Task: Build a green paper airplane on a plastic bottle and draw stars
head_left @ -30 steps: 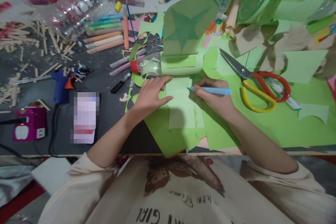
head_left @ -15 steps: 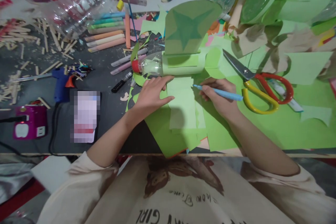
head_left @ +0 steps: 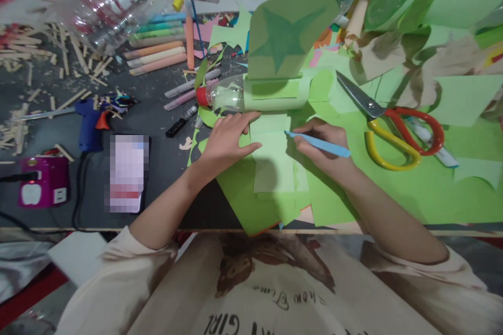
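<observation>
1. Head view: compared with half a second ago, the right hand (head_left: 330, 161) has shifted slightly left, bringing the light blue marker (head_left: 326, 146) tip back to the pale green paper (head_left: 271, 138), near its right edge; the left hand (head_left: 223, 141) has stayed put.
2. The right hand pinches the marker between thumb and fingers. The left hand lies spread, its thumb over the paper's left side.
3. The paper lies between the hands, on a brighter green sheet (head_left: 393, 193) that reaches right, past the scissors (head_left: 375, 110). The table (head_left: 204, 204) ends just before the person's shirt (head_left: 275, 282).
4. A red-capped plastic bottle (head_left: 228, 93) lies right beyond the paper, bounding it on the far side; a star-marked panel (head_left: 293, 36) adjoins it.
5. Open scissor handles sit near the right hand; a phone (head_left: 126, 178) and blue glue gun (head_left: 89, 123) lie left, well apart.
</observation>
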Demonstrator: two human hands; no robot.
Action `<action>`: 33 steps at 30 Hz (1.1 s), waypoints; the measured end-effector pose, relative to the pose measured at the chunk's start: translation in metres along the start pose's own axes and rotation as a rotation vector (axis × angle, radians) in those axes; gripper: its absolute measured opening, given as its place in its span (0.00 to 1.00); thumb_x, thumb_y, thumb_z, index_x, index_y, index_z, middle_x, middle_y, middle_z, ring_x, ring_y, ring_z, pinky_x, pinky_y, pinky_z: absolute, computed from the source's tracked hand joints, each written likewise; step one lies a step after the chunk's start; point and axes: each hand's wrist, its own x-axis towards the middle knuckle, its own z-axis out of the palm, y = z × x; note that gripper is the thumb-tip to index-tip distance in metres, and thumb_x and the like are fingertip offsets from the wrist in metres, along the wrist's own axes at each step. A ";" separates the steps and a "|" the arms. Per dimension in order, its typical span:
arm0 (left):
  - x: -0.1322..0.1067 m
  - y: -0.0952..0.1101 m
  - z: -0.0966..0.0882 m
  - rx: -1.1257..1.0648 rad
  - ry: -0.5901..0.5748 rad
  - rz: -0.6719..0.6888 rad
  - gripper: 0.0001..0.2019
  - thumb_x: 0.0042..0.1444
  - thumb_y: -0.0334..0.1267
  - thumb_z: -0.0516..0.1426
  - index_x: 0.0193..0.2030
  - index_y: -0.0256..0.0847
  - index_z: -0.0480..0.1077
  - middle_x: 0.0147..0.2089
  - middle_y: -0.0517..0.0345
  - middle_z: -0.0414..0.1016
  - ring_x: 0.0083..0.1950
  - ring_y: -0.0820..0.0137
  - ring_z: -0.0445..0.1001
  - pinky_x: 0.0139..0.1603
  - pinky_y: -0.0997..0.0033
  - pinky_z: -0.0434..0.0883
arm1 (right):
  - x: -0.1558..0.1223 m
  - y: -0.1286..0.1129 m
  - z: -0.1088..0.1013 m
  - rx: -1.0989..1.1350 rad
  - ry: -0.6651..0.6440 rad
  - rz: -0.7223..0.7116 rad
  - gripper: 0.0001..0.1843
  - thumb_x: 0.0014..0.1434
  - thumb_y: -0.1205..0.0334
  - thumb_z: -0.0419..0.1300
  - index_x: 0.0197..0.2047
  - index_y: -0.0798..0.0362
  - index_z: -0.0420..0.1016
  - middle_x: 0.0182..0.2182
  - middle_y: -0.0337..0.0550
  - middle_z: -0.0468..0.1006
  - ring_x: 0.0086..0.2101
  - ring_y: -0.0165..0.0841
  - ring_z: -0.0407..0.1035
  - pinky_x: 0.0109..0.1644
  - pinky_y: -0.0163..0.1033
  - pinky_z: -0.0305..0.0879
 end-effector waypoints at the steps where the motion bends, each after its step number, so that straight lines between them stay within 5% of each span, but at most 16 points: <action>1: 0.000 0.000 0.000 -0.003 0.003 0.000 0.28 0.58 0.44 0.61 0.65 0.44 0.65 0.44 0.55 0.74 0.47 0.58 0.71 0.52 0.62 0.65 | 0.000 -0.001 0.000 -0.010 -0.010 -0.006 0.02 0.49 0.61 0.63 0.29 0.48 0.75 0.21 0.38 0.75 0.22 0.32 0.66 0.29 0.41 0.62; 15: 0.000 0.000 0.000 -0.006 0.005 0.003 0.27 0.58 0.44 0.62 0.65 0.44 0.66 0.43 0.54 0.74 0.46 0.58 0.71 0.51 0.63 0.65 | -0.007 -0.013 0.008 -0.124 -0.081 -0.087 0.03 0.50 0.61 0.59 0.25 0.49 0.72 0.18 0.36 0.71 0.20 0.29 0.60 0.26 0.38 0.57; 33: 0.001 -0.002 0.001 0.013 0.016 0.024 0.27 0.59 0.46 0.62 0.64 0.44 0.66 0.43 0.54 0.75 0.46 0.58 0.72 0.50 0.63 0.65 | -0.017 -0.008 0.019 -0.187 -0.176 -0.325 0.07 0.60 0.62 0.57 0.30 0.49 0.73 0.22 0.41 0.77 0.23 0.32 0.69 0.29 0.38 0.64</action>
